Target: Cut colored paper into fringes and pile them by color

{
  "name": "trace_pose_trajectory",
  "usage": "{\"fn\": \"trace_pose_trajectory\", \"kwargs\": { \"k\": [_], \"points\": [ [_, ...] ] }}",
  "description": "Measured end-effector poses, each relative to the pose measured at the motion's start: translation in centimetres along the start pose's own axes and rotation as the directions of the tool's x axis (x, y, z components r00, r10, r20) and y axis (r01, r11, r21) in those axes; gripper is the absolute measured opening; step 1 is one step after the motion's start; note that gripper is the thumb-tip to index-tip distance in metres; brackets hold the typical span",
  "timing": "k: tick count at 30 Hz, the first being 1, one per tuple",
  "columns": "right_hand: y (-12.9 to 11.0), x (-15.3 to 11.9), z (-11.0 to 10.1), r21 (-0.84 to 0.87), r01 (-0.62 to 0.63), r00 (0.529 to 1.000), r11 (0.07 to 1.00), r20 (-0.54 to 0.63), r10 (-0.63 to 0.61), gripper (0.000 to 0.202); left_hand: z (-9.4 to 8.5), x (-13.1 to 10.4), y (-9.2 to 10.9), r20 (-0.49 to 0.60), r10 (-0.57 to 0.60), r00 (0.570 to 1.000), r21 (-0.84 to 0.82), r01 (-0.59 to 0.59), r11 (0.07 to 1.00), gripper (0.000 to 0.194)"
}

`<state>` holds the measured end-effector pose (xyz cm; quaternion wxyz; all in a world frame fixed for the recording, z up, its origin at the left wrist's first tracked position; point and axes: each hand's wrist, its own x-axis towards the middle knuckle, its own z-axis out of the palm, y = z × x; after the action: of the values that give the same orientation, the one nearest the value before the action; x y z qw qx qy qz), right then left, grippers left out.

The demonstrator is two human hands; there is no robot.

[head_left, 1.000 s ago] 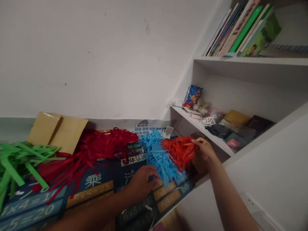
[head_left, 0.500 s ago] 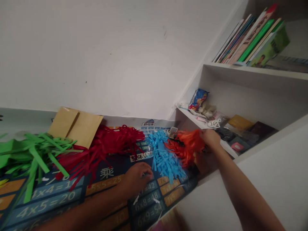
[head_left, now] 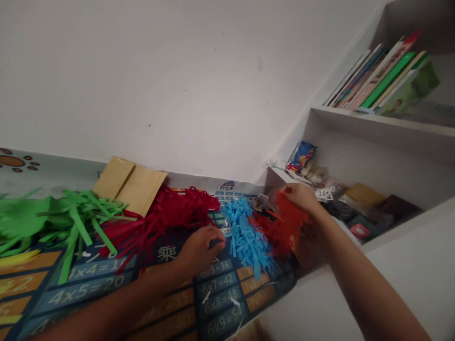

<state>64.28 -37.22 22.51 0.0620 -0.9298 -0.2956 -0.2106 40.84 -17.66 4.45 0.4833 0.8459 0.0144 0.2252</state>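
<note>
My right hand (head_left: pixel 300 196) pinches the top of an orange fringed paper bundle (head_left: pixel 286 225), which hangs at the right end of the table beside a light blue fringed bundle (head_left: pixel 249 239). My left hand (head_left: pixel 202 248), fingers curled towards the thumb, is over the printed mat (head_left: pixel 216 284), left of the blue bundle; nothing shows in it. A red fringed bundle (head_left: pixel 170 210) lies behind it. Green fringed paper (head_left: pixel 76 210) spreads at the left, with yellow strips (head_left: pixel 19 258) in front at the edge.
A brown paper envelope (head_left: pixel 131 184) leans near the wall behind the red bundle. On the right stands a white shelf (head_left: pixel 377 124) with books (head_left: pixel 377 78) above and a blue snack bag (head_left: pixel 302 155), a white cord and small items below.
My right hand has lifted the orange bundle slightly and its strips now hang lower beneath the fingers. The camera view has shifted a little to the left. My left hand stays near the blue bundle.
</note>
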Motion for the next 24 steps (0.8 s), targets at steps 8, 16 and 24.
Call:
{"fn": "trace_pose_trajectory", "kwargs": {
  "k": [8, 16, 24],
  "points": [
    [-14.1, -5.8, 4.7, -0.032, 0.426, 0.884, 0.904, 0.230, -0.408, 0.015, -0.8, 4.1, 2.3, -0.196, 0.015, 0.981, -0.002, -0.016, 1.000, 0.058],
    [-18.9, -8.7, 8.3, 0.057, 0.560, 0.798, 0.826, 0.228, -0.557, 0.016, -2.5, 1.4, -1.6, -0.119, -0.050, 0.992, 0.036, 0.055, 0.998, 0.046],
    [-20.4, -9.8, 10.3, 0.164, 0.546, 0.788, 0.822, 0.233, -0.570, 0.018, -3.4, 0.1, -3.0, -0.103, -0.138, 0.985, 0.044, 0.143, 0.989, 0.049]
  ]
}}
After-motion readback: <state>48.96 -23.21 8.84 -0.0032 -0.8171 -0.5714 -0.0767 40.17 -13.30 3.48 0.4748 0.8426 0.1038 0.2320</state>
